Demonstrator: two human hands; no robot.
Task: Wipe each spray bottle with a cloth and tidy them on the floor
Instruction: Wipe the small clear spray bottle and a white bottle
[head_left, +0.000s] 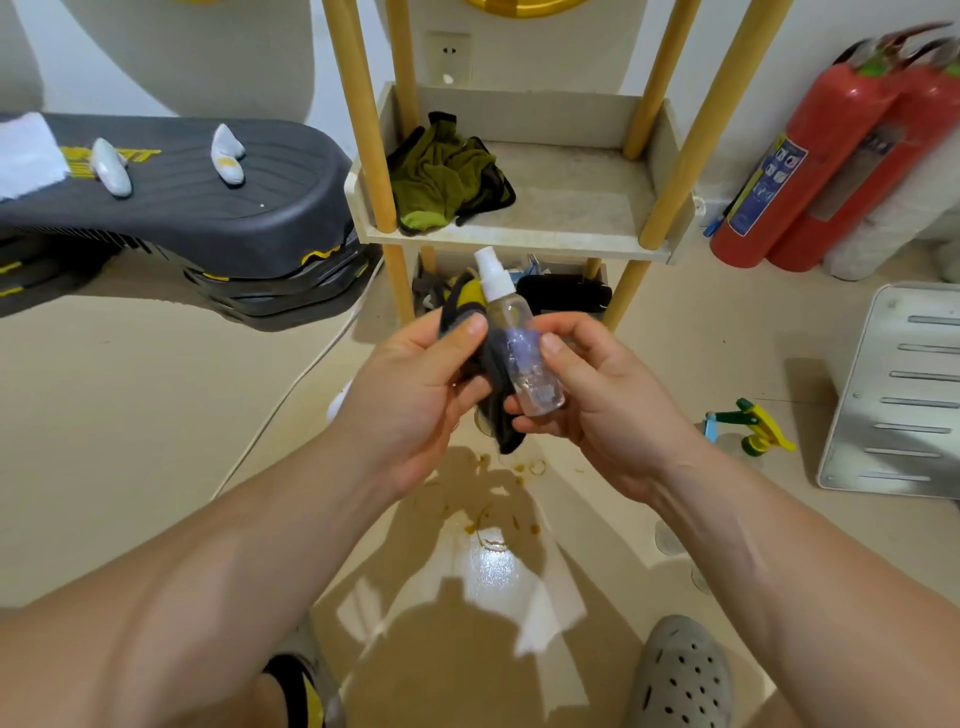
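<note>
From the head camera, a small clear plastic spray bottle with a white pump cap (511, 338) stood nearly upright in mid-air between the two hands, above the pale beige floor (156, 415), its long axis running from the cap at the top, tilted slightly left, down to the base near the right palm. The right hand (587, 400) carried it — thumb pressed on the front of the body, the other fingers curled round behind and under the base, closed on the bottle. The left hand (415, 400) sat just beside it on the left, its thumb (470, 327) and curled fingers pinching a dark grey cloth with a yellow patch (491, 374), which lay against the bottle's left side and hung below the hands. So the cloth hand was the working one, and the wiping stroke would likely run along the bottle's length.

Further right, lying on the floor well apart from the hands, was a second spray bottle with a green and yellow trigger head (748, 423), seemingly not yet tidied.
</note>
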